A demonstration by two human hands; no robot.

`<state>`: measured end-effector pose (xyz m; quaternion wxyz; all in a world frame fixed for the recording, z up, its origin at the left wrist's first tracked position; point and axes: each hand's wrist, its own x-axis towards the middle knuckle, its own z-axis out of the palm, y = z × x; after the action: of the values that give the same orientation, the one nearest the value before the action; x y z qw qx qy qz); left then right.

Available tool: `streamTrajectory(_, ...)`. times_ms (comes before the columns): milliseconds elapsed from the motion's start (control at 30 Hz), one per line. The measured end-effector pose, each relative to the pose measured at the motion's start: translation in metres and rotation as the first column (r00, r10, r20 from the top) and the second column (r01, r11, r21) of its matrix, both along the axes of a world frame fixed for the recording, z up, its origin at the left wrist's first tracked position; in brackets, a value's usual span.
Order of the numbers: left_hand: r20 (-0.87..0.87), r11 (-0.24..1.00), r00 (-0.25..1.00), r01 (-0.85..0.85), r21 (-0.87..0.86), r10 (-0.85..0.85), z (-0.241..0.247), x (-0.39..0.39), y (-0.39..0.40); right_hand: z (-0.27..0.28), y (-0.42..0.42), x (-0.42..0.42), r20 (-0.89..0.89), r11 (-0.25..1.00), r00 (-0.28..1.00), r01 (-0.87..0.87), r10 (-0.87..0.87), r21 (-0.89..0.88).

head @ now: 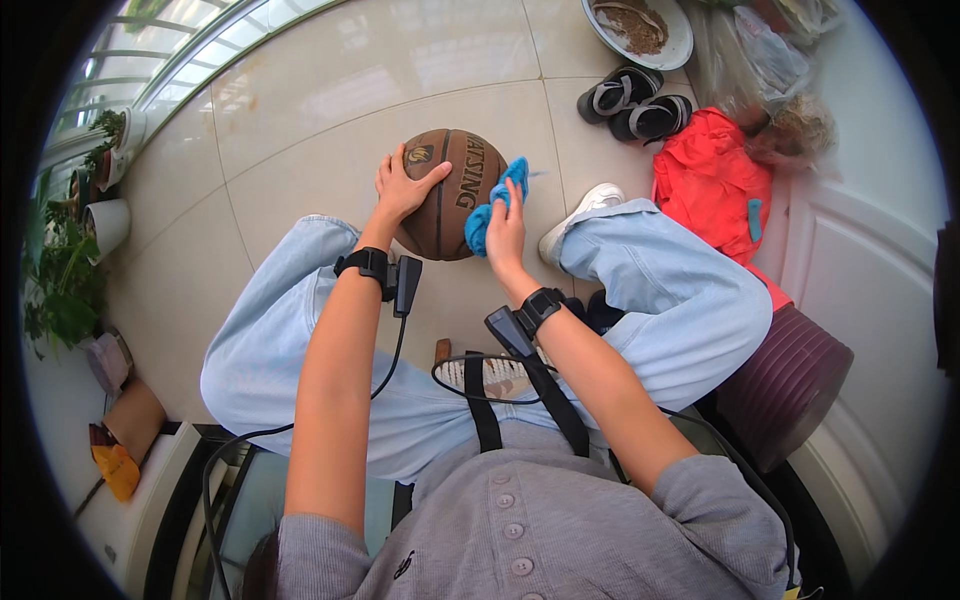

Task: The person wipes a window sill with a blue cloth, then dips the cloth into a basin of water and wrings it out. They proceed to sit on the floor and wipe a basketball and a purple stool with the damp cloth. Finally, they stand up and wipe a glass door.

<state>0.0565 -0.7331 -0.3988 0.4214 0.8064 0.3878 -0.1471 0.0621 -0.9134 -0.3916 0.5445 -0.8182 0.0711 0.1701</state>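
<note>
Between my knees is a brown basketball [439, 217] with black seams and printed lettering. My left hand [406, 184] is spread over the ball's upper left side, thumb reaching across its top. In my right hand [508, 229] is a bunched blue cloth [478, 227], pressed against the ball's right side. Part of the cloth sticks up past my fingers. The underside of the ball is hidden, so I cannot tell whether it rests on the floor.
Black sandals [634, 103] and a white basin [679, 49] holding brown material are at the upper right. Below them lie a red bag [712, 180] and a ribbed purple bin [787, 382]. Potted plants [67, 300] line the left. Cables [397, 352] run from my wrist straps.
</note>
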Motion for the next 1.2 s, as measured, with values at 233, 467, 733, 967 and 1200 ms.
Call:
streamTrajectory(233,-0.058,0.989,0.987,-0.150,-0.009,0.149,-0.024,0.002,-0.013,0.035,0.042,0.018,0.279,0.805,0.775,-0.449,0.567,-0.389)
streamTrajectory(467,-0.261,0.994,0.960,-0.101,0.030,0.105,0.033,0.014,-0.052,0.017,0.005,0.072,-0.057,0.895,0.944,-0.326,0.325,-0.304)
streamTrajectory(733,-0.128,0.922,0.925,-0.372,-0.112,0.358,0.003,-0.008,-0.030,0.050,0.000,-0.002,0.182,0.686,0.696,-0.565,0.695,-0.457)
streamTrajectory(967,0.173,0.845,0.905,0.277,0.457,-0.389,-0.002,0.005,-0.034,0.040,0.005,0.036,0.190,0.659,0.700,-0.494,0.689,-0.567)
streamTrajectory(1200,0.115,0.921,0.946,0.260,0.292,-0.303,0.013,-0.003,-0.056,0.002,-0.001,0.057,0.064,0.883,0.923,-0.341,0.380,-0.323)
